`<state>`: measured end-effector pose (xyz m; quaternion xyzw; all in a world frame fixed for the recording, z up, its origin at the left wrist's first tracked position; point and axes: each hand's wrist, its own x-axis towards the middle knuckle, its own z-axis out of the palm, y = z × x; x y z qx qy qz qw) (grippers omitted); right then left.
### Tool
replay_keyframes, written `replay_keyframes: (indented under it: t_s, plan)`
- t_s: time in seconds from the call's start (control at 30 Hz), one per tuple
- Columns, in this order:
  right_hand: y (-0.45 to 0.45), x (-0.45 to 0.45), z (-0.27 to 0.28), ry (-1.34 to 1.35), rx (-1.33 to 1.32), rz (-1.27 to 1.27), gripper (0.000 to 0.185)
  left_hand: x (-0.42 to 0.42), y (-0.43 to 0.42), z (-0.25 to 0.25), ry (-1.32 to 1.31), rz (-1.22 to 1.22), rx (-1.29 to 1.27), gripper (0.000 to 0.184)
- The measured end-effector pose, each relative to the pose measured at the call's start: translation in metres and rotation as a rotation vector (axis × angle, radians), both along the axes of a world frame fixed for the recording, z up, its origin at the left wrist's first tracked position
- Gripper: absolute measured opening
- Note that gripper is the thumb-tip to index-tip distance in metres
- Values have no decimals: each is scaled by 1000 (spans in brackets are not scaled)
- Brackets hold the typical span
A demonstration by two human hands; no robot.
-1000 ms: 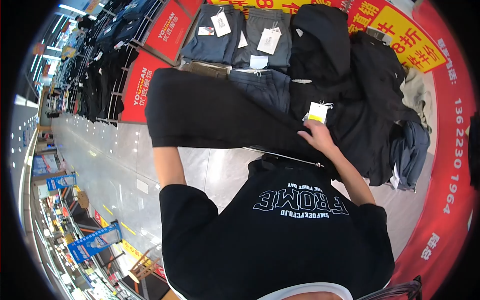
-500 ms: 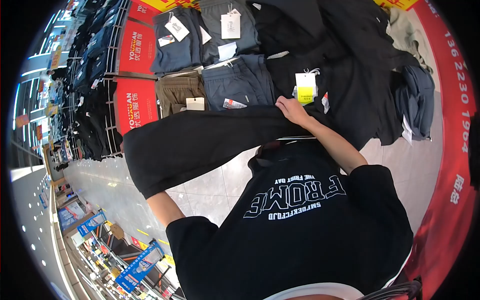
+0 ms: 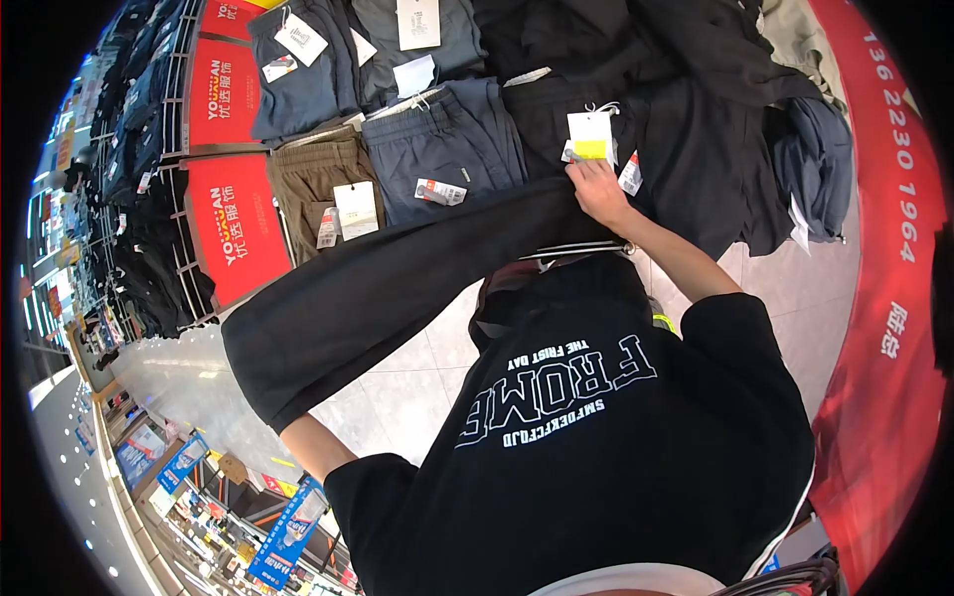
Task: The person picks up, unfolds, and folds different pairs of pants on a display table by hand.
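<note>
A pair of black trousers (image 3: 397,288) stretches across in front of me, one leg reaching out to the left. My right hand (image 3: 598,191) has its fingers closed on the upper right part of this black cloth, just below a white and yellow tag (image 3: 589,134). At the far left end, my left forearm (image 3: 316,447) goes in under the cloth, so the left hand is hidden. Behind lie folded blue-grey trousers (image 3: 447,149) and brown trousers (image 3: 320,169) with paper tags. More black trousers (image 3: 696,169) spread out on the right.
A metal rail (image 3: 581,248) runs along the display's front edge, close to my waist. Red signs (image 3: 234,223) stand at the left, beside racks of hanging dark clothes (image 3: 149,248). A red banner (image 3: 874,298) borders the right side. Grey floor tiles (image 3: 388,397) show below the trousers.
The camera view has shifted, moving the display leftward in the picture. The trousers' left end hangs lower, uncovering more of the brown trousers' tags. My right hand keeps its hold on the black cloth.
</note>
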<state>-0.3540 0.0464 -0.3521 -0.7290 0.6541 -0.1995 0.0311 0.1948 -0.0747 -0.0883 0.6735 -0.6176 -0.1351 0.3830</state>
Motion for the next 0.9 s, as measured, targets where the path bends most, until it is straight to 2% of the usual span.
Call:
replay_keyframes:
  t_s: [0.13, 0.2, 0.27, 0.37, 0.4, 0.47, 0.6, 0.67, 0.73, 0.8, 0.87, 0.9]
  plan:
    - [15, -17, 27, 129, 90, -14, 28, 17, 3, -11, 64, 46, 17, 30]
    - [22, -25, 41, 85, 170, -11, 29, 22, 5, -17, 97, 61, 18, 30]
    - [29, -40, 51, 10, 141, -4, 26, 26, 5, -22, 123, 72, 22, 31]
    - [37, -61, 62, -274, 115, -38, 18, 28, 1, -31, 154, 77, 36, 31]
    - [41, -64, 61, -270, 116, -43, 18, 30, 1, -32, 162, 78, 36, 32]
    - [48, -68, 58, -462, 345, -98, 16, 31, -1, -36, 181, 80, 39, 32]
    - [51, -60, 57, -490, 597, -34, 14, 30, -6, -42, 206, 72, 51, 33]
    - [47, -52, 68, -502, 616, -49, 18, 30, -7, -44, 213, 73, 51, 33]
    - [41, -48, 68, -634, 732, 23, 21, 29, -8, -44, 222, 71, 53, 34]
    - [27, -41, 83, -636, 825, 8, 27, 29, -8, -45, 229, 69, 57, 34]
    - [15, -30, 97, -816, 773, 136, 27, 29, -8, -45, 234, 73, 55, 35]
    - [9, -21, 106, -1035, 799, 170, 21, 29, -8, -46, 240, 76, 55, 35]
